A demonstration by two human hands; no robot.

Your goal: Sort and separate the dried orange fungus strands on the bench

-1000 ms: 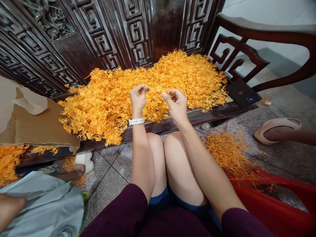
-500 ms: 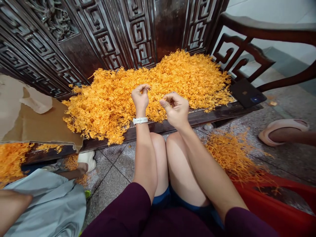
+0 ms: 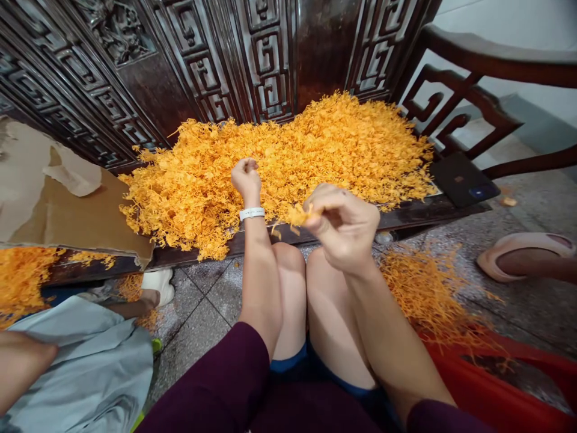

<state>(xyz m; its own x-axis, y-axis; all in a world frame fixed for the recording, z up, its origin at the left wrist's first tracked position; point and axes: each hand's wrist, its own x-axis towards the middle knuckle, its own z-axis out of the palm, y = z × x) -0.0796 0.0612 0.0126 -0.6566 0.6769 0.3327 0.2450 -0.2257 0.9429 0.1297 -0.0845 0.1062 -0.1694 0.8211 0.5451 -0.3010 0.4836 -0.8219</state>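
The right hand [image 3: 345, 225] is raised over the knees, its fingers pinched tight on a small tuft of orange strands [image 3: 299, 214], with a few loose bits hanging just under it. The left hand [image 3: 246, 176], a white wristband [image 3: 251, 213] on its wrist, is curled into a loose fist that rests on the near part of the big heap of orange strands [image 3: 288, 156]; whether it grips anything cannot be told. That heap covers most of the dark carved wooden bench seat [image 3: 406, 210], reaching from the carved backrest [image 3: 189, 54] to the near edge. At the right end of the seat, just beside the heap, lies a black phone [image 3: 464, 178]. Left of the heap sits a torn piece of cardboard [image 3: 67, 210]. On the floor to the right, a second smaller pile of orange strands [image 3: 424, 288] lies partly over the rim of a red basin [image 3: 518, 385]. Another person's slippered foot [image 3: 523, 255] shows at far right, and grey clothing [image 3: 85, 367] at near left.
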